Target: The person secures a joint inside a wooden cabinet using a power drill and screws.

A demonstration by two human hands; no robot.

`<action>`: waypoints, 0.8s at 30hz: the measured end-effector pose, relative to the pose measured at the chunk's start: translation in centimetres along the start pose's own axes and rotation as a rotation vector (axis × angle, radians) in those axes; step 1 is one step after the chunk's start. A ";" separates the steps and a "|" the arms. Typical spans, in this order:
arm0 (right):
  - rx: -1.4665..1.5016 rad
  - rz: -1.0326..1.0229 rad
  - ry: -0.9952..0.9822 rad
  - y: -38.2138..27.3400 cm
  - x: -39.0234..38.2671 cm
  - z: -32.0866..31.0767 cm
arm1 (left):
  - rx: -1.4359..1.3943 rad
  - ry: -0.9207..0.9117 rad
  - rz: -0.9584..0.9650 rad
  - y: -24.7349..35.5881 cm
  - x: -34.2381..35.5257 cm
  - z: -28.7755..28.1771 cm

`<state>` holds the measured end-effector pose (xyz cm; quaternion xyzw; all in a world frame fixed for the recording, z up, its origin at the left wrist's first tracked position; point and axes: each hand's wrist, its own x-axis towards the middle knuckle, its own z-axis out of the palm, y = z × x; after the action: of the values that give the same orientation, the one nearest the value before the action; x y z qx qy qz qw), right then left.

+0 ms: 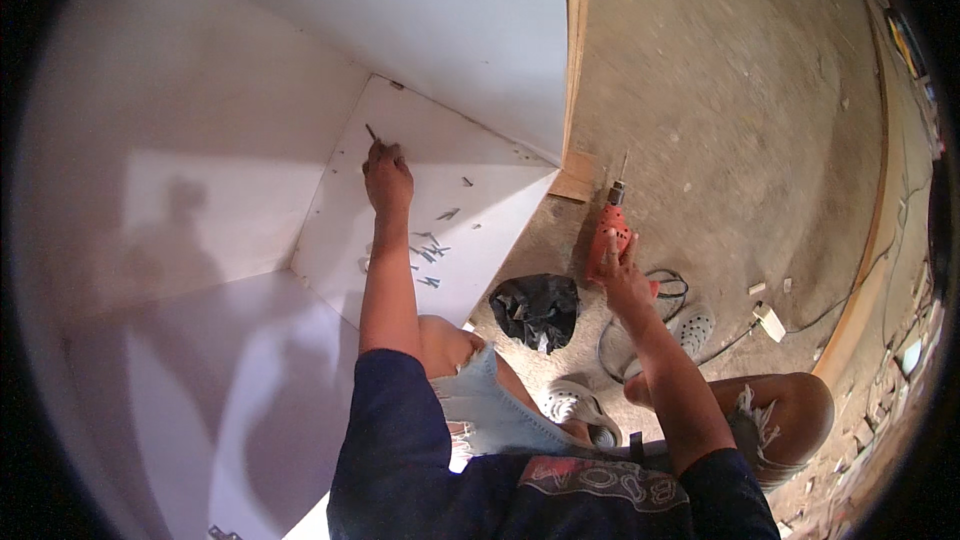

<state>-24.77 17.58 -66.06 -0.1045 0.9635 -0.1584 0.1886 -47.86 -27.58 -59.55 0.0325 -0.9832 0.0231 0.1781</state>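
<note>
Inside a white box-like cabinet [330, 230], my left hand [388, 178] reaches over the bottom panel. Its fingers are closed on a thin dark rod [371, 132], too small to name surely. Several loose screws [432, 248] lie scattered on the panel beside my left forearm. On the right, outside the cabinet, my right hand [627, 282] grips a red power drill [612, 232]. Two of its fingers lie stretched along the drill's body. A slim bit [626, 162] sticks out of the chuck, pointing away from me. The drill's grip is mostly hidden under the hand.
A black plastic bag [536, 310] sits on the floor between the cabinet and the drill. A black cord [672, 285] loops near my shoe [690, 330], and a pale plug block [768, 322] lies further right. A wooden strip [855, 315] runs along the right.
</note>
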 end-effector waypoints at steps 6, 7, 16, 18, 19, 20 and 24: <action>0.050 0.001 0.004 1.5 0.3 2.6 | -0.085 -0.099 -0.225 -4.5 -7.4 -1.8; 0.110 0.027 -0.023 1.5 0.4 2.3 | -0.085 -0.089 -0.240 -5.3 -8.5 -1.9; 0.346 0.121 0.151 -1.1 -2.4 0.5 | 0.087 -0.376 -0.327 -5.3 -13.8 -7.9; 0.227 0.254 0.043 0.4 -1.2 -0.7 | -0.351 -0.455 -0.338 0.2 -12.8 -10.0; 0.185 0.284 0.009 1.0 -0.9 -0.7 | -0.562 -0.585 -0.331 2.0 -12.3 -11.2; 0.168 0.287 0.010 0.9 -1.0 -2.0 | -0.596 -0.633 -0.260 4.9 -13.0 -12.9; 0.030 0.186 -0.237 -5.7 -1.3 -9.8 | -0.803 -0.876 -0.008 10.7 -17.3 -16.0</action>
<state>-26.72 15.24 -55.06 -0.0302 0.9375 -0.1413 0.3165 -26.87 -15.04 -51.00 -0.0274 -0.8969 -0.3668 -0.2456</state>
